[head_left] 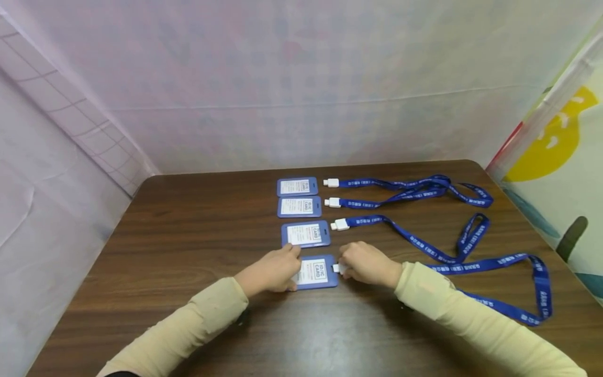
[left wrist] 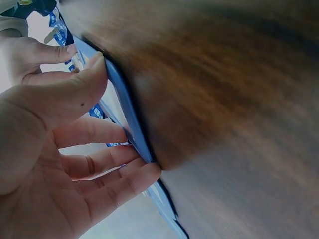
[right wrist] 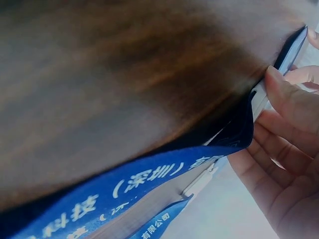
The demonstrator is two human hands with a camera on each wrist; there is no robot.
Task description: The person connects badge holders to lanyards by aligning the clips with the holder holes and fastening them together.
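At the near end of a row lies a blue ID card holder (head_left: 316, 272) with a white printed card. My left hand (head_left: 275, 269) grips its left part, thumb on the near edge and fingers by the far edge, as the left wrist view shows on the holder's rim (left wrist: 124, 99). Just off its right, slotted end, my right hand (head_left: 367, 263) pinches a white lanyard clip (head_left: 336, 268), whose tip is at the slot end; whether it is hooked in I cannot tell. The clip's blue lanyard (head_left: 542, 288) loops away to the right, partly hidden under the right forearm.
Several holders lie in a column, the closest one (head_left: 306, 234) right beyond my left fingers. Each has a blue lanyard (head_left: 419, 242) with a white clip (head_left: 340, 224) apart from its slot. The brown table (head_left: 188, 225) meets a cloth-covered wall at the back.
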